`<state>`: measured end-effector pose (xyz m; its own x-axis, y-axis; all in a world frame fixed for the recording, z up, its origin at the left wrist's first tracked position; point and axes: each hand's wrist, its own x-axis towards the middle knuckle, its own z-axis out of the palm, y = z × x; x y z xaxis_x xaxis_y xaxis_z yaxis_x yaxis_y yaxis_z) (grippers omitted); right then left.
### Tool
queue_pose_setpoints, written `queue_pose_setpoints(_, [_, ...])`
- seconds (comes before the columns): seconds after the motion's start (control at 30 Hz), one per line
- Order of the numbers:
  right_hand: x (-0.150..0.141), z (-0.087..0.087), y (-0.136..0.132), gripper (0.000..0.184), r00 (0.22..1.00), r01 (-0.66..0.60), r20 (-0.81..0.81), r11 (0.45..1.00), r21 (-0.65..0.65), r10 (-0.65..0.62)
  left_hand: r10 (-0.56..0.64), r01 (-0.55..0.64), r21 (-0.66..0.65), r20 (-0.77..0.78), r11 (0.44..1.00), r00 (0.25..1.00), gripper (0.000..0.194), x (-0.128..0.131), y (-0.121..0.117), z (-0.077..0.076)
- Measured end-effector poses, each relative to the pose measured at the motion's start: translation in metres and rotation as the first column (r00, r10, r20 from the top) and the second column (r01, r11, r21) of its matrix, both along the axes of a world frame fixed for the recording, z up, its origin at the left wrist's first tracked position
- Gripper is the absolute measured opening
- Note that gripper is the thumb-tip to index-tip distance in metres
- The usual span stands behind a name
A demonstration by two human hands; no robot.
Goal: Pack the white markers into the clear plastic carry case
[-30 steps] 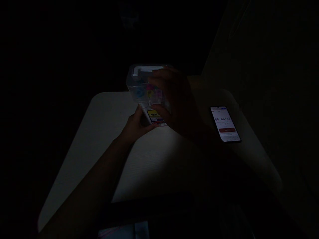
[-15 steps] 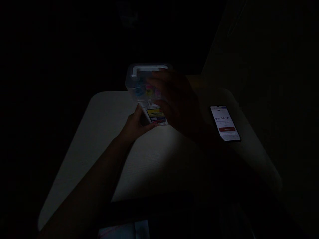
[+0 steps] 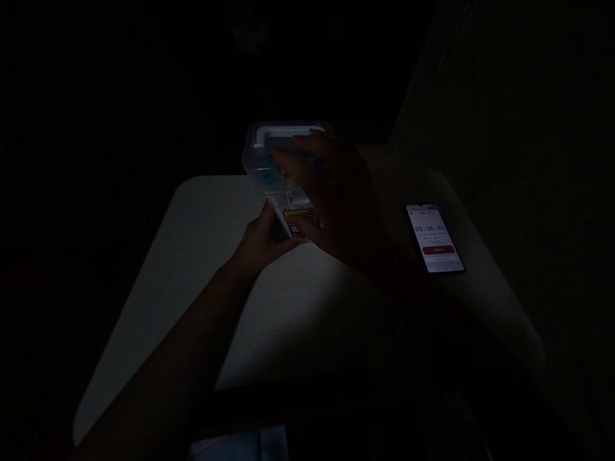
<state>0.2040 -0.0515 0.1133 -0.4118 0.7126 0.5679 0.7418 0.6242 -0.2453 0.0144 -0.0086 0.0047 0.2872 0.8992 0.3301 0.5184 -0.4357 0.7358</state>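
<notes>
Near the far edge of the table, a clear plastic container (image 3: 254, 160) with a whitish rim holds blue, yellow and pink pieces. Directly below it is a white box (image 3: 279, 208) bearing a yellow and dark label. My left hand (image 3: 257, 243) grips the box's near left side, thumb stretched along the front bottom. My right hand (image 3: 343, 198) is in front of the right side, its fingers spread and curved before the container and its thumb across the label. Whether its fingertips touch is too dark to tell.
A phone (image 3: 434, 237) with a lit timer screen lies on the right of the pale table (image 3: 192, 218). At the bottom edge, a light-coloured patch (image 3: 240, 446) shows below the table's dark front. The surroundings are very dark.
My right hand has shifted slightly left and its thumb has come down across the label. The fingers are spread wider. My left hand, the container and the box stay in place.
</notes>
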Motion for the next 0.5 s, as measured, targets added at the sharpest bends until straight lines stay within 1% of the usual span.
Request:
queue_pose_setpoints(0.1, [-0.002,-0.002,-0.001,0.052,0.999,0.032,0.01,0.999,0.037,-0.033,-0.008,0.009,0.048,-0.02,0.999,1.0,0.085,0.0,0.001,-0.001])
queue_pose_setpoints(0.2, [-0.005,-0.003,-0.005,0.051,0.997,0.08,0.013,0.995,0.061,-0.08,-0.016,0.018,0.06,-0.032,0.998,0.999,0.084,-0.001,0.002,-0.002])
queue_pose_setpoints(0.33, [-0.012,-0.001,-0.01,0.053,0.986,0.164,-0.003,0.986,-0.03,-0.165,-0.023,0.027,0.079,-0.045,0.996,0.999,0.082,-0.002,0.002,-0.001])
queue_pose_setpoints(0.37, [-0.014,-0.002,-0.01,0.054,0.983,0.184,-0.002,0.982,-0.034,-0.184,-0.019,0.024,0.085,-0.056,0.996,0.998,0.082,-0.002,0.001,-0.001])
queue_pose_setpoints(0.5, [-0.02,-0.004,-0.009,0.055,0.965,0.259,0.009,0.963,0.069,-0.26,-0.012,0.022,0.121,-0.084,0.992,0.996,0.08,-0.002,0.001,0.001])
